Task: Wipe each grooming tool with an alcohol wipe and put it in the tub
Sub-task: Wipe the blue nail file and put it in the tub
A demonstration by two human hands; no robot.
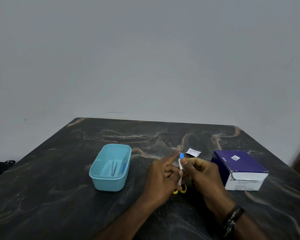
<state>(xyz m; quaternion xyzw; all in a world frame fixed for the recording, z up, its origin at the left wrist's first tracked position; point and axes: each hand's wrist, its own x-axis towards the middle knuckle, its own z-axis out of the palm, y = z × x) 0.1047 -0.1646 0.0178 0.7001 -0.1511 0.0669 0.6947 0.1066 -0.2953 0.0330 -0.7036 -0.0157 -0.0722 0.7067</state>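
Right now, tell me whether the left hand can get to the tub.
Probably yes: the tub stands open beside the left hand, with bare table between them. But that hand is busy holding the tool.

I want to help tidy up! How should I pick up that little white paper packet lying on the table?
The packet lies flat on the table beyond both hands, touching nothing. Its near-left corner looks slightly lifted, so pinch that corner or the near edge between thumb and finger, coming from above on your side. It's too thin to grab around its body.
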